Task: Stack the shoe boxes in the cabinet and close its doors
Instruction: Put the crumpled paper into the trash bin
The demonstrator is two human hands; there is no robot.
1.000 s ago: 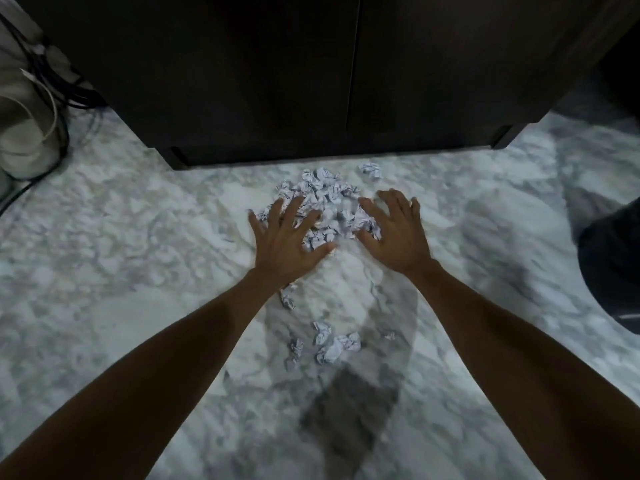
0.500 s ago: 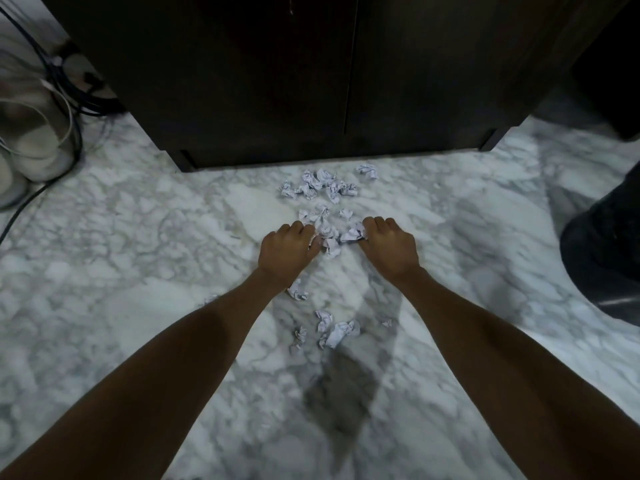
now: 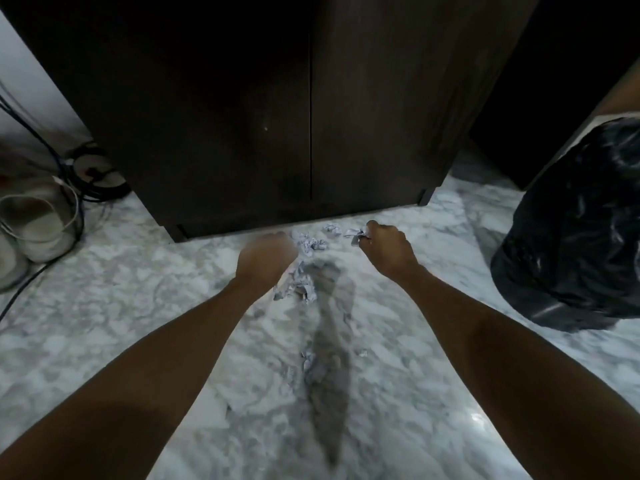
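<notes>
A person reaches both bare arms down toward a grey-veined marble floor (image 3: 104,306) in front of a dark wooden cabinet (image 3: 242,116), whose two doors are shut. The left hand (image 3: 265,259) is blurred, its fingers curled around crumpled paper scraps (image 3: 294,285) that spill out beneath it. The right hand (image 3: 388,247) pinches another crumpled scrap (image 3: 354,233) near the cabinet's base. More scraps (image 3: 310,243) lie on the floor between the hands. A black bin bag (image 3: 571,237) sits to the right; pale shoes (image 3: 34,223) and dark cables (image 3: 79,174) lie to the left.
</notes>
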